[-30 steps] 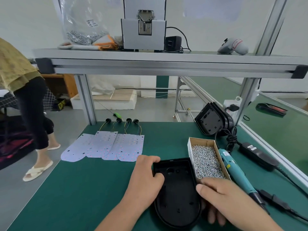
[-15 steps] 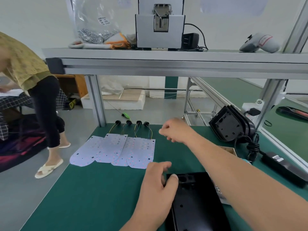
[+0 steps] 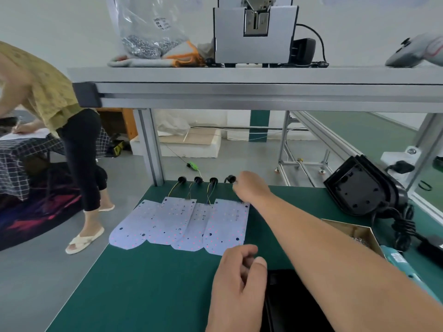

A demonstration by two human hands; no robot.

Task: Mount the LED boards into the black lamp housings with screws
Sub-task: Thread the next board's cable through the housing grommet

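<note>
Reaching across the counter [image 3: 143, 295], the right hand [image 3: 251, 189] has its fingers curled at the black plug [image 3: 230, 179] on the wires of the rightmost LED board [image 3: 225, 228] and seems to pinch it, though the fingertips are mostly hidden behind the knuckles. The left hand [image 3: 239, 286] sits with fingers loosely curled at the near corner of the black housing [image 3: 299, 305]; whether it actually grips the rim I cannot tell. That board lies flat, well apart from the housing, its left edge overlapping the next of the other boards [image 3: 167, 224]. The likely trouble is lifting by the plug alone: the thin wires and their solder joints would carry the board's weight, and the overlap could drag the neighbour along. The forearm also passes close over the box of screws [image 3: 352, 232], so a careless pull back could tip it. If the left hand is not holding, the housing may slide when the board arrives.
</note>
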